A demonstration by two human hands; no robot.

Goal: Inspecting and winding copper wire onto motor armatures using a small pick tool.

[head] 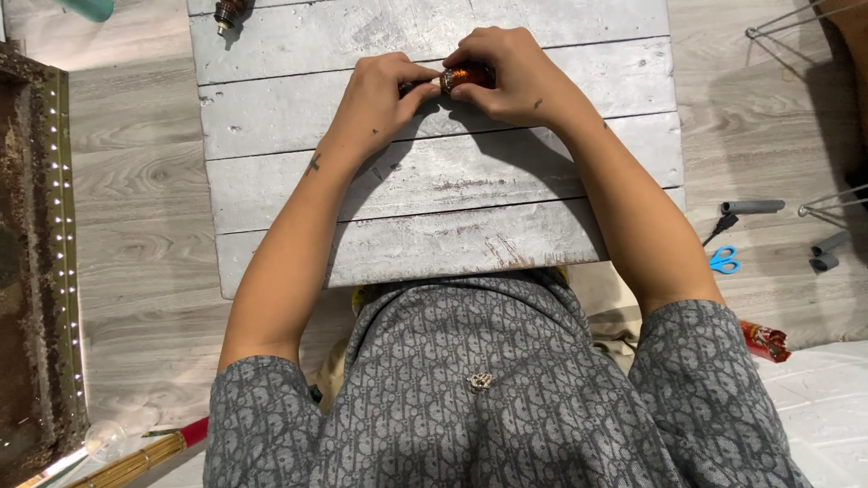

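While a framed panel (32, 262) edged with small lights lies on the floor at far left, the left hand (382, 95) pinches one end of a small copper-wound coil (466, 75) on the grey plank table (434, 208). Beside it, the right hand (511, 77) closes over the coil's other end. Blue scissors (723, 261) lie on the floor, well apart.
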